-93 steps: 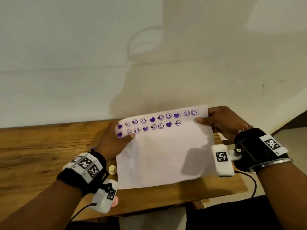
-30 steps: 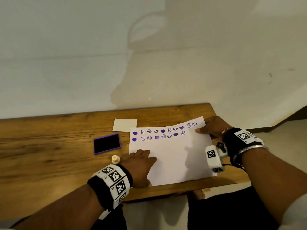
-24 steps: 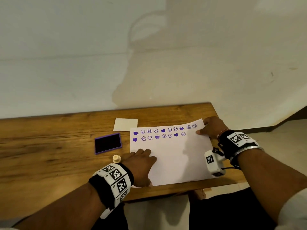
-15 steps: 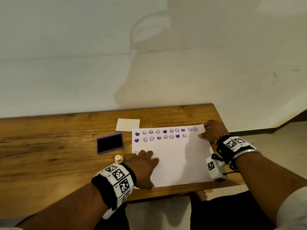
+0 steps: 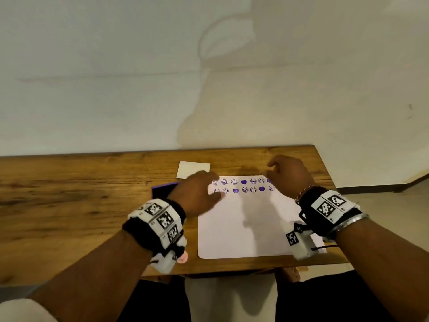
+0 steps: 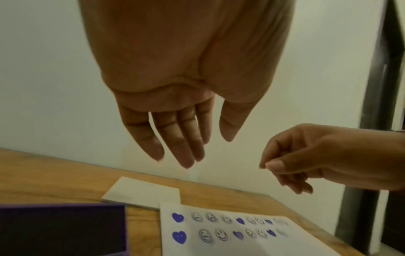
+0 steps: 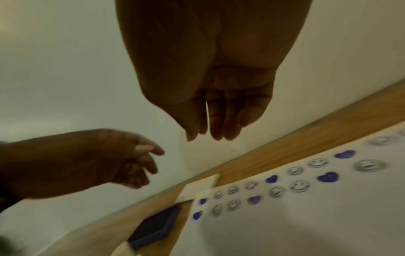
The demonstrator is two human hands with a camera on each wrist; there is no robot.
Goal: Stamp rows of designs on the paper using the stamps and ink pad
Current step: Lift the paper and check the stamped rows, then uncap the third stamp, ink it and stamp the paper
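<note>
Paper [image 5: 243,226]: one thin, limp sheet, flat on the table [image 5: 69,205] beneath both raised hands; liable to slide and crease, so best pinned flat at a blank edge. Two rows of purple prints along its far edge.
Ink pad [image 6: 61,230]: one, rigid, below the left hand [image 5: 197,194], which hangs with fingers loose, holding nothing.
Right hand [image 5: 287,175]: loosely curled, empty.
White card [image 6: 142,194]: one, just beyond the pad.
Stamps: none clearly identifiable.

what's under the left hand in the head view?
The left hand hangs over the paper's left edge and the ink pad. It covers most of the pad and the first stamps of both rows; the wrist views show hearts there.
</note>
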